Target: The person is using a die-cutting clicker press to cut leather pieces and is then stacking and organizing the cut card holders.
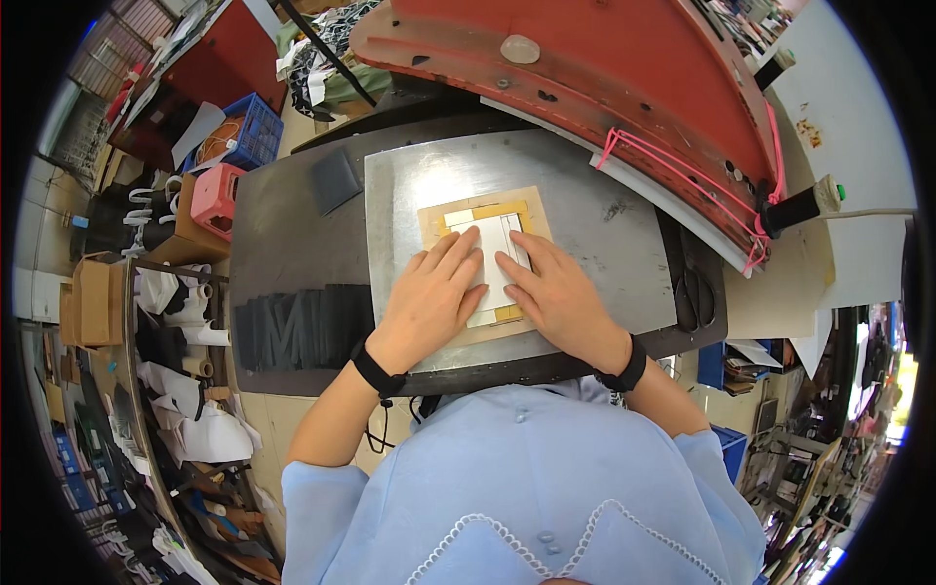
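Note:
A white flat rectangular piece (495, 255) lies inside a tan board (534, 200) edged with yellow strips. Under that board is a shiny metal plate (634, 283) on a dark worktable (263, 214). My left hand (429, 297) rests flat on the left side of the white piece, its fingers stretched out. From the right, my right hand (561, 292) lays its spread fingertips along the piece's right edge, where thin dark lines show. Both hands are open and grip nothing. My palms and fingers hide parts of the piece and the board.
Overlapping dark flat pieces (304, 330) lie left of the plate, with a dark blue square piece (334, 181) farther back. A big red machine (585, 49) with pink cord (673, 175) overhangs the far side. Black-handled scissors (694, 297) lie at right. A pink stool (214, 200) stands left.

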The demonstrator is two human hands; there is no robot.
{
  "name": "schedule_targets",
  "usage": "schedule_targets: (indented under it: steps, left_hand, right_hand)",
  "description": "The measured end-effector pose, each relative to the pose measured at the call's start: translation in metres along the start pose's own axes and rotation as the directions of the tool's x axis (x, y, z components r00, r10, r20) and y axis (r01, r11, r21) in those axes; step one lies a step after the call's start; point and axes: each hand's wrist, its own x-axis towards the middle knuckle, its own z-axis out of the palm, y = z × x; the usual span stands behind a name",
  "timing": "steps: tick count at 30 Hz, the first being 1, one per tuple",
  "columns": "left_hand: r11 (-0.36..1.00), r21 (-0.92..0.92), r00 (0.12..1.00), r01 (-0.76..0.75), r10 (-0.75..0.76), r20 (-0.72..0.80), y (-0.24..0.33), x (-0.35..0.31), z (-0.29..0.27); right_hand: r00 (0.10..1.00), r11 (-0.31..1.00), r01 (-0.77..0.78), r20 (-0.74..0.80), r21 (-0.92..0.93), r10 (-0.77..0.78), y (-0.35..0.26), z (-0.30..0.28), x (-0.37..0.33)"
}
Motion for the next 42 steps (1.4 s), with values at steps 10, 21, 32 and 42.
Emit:
schedule_targets:
  steps: [10, 21, 32, 42]
  left_hand:
    - [0.995, 0.089, 0.998, -0.044, 0.039, 0.057, 0.0, 0.007, -0.008]
    - [0.986, 0.133, 0.994, -0.099, 0.093, 0.056, 0.004, 0.014, -0.014]
    - [0.932, -0.264, 0.861, 0.248, -0.337, -0.381, -0.002, -0.035, -0.038]
    - [0.843, -0.538, 0.99, 0.019, -0.09, -0.105, 0.049, -0.068, -0.04]
  right_hand:
    - [0.998, 0.99, 0.057, -0.015, -0.127, -0.059, -0.006, -0.006, -0.006]
    - [0.984, 0.98, 0.174, 0.062, -0.097, -0.168, -0.011, -0.02, -0.031]
    - [0.423, 0.898, -0.332, -0.806, 0.287, 0.414, 0.133, -0.213, -0.071]
    - [0.397, 0.744, -0.172, -0.646, 0.646, 0.653, 0.159, -0.207, -0.06]
